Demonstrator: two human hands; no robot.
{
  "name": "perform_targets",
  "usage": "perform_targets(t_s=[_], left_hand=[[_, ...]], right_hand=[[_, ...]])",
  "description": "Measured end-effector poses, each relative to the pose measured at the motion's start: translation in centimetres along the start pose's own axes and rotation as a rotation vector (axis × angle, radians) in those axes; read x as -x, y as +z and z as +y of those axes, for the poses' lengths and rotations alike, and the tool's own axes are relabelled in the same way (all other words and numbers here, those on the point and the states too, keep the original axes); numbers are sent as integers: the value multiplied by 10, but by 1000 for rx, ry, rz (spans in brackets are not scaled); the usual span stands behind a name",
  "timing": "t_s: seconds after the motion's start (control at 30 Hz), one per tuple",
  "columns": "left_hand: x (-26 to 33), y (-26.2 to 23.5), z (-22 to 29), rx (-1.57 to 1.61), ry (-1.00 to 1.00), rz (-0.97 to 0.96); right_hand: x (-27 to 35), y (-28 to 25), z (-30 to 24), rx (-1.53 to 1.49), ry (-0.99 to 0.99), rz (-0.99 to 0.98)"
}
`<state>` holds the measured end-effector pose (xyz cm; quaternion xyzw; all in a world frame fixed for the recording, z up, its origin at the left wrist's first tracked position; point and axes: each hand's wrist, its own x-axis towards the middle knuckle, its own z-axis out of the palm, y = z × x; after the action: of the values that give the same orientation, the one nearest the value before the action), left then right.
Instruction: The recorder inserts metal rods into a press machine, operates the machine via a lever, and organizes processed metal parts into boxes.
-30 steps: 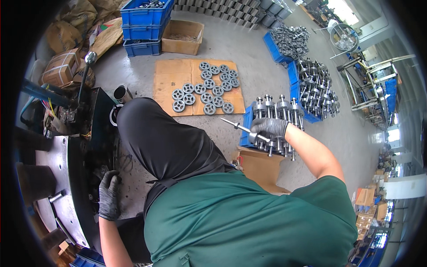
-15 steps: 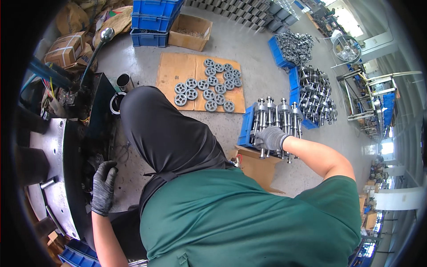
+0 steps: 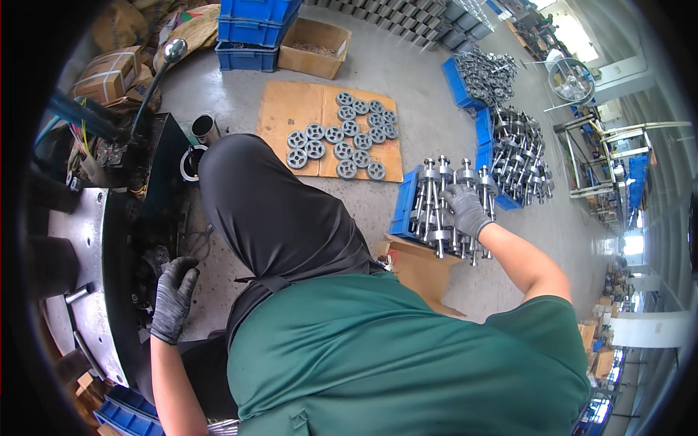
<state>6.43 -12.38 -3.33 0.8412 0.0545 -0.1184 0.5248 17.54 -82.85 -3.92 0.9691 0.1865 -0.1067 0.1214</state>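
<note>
My right hand (image 3: 467, 210), in a grey knit glove, reaches over a blue crate (image 3: 405, 206) of upright metal shafts (image 3: 430, 196) fitted with round discs. Its fingers look slightly apart and rest among the shafts; their tips are partly lost against the metal, and no shaft is clearly gripped. My left hand (image 3: 173, 301), gloved the same way, hangs beside the dark machine (image 3: 163, 171) at my left. Its fingers are loosely bent, with nothing seen in them.
Spoked grey wheels (image 3: 333, 134) lie on a flat cardboard sheet (image 3: 283, 109) ahead. More blue crates (image 3: 458, 83) of metal parts stand at the far right. An open carton (image 3: 313, 62) sits by stacked blue bins (image 3: 247, 33). A ball-topped lever (image 3: 174, 51) rises at left.
My right hand has shifted right and away from me over the shafts, uncovering a shaft with a disc near the crate's close side. My left hand has moved only slightly.
</note>
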Motion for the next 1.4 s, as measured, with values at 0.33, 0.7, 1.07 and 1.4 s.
perform_targets(t_s=[0.33, 0.7, 1.07, 1.4], left_hand=[[-6, -16, -9, -84, 31, 95], [3, -36, -21, -188, 43, 185], [80, -81, -5, -233, 219, 704], [274, -110, -43, 468, 548, 1776]], right_hand=[[-109, 54, 4, 195, 103, 87], [-378, -57, -157, -331, -437, 147], [-405, -246, -568, -84, -1297, 219], [-458, -167, -650, 283, -1604, -213]])
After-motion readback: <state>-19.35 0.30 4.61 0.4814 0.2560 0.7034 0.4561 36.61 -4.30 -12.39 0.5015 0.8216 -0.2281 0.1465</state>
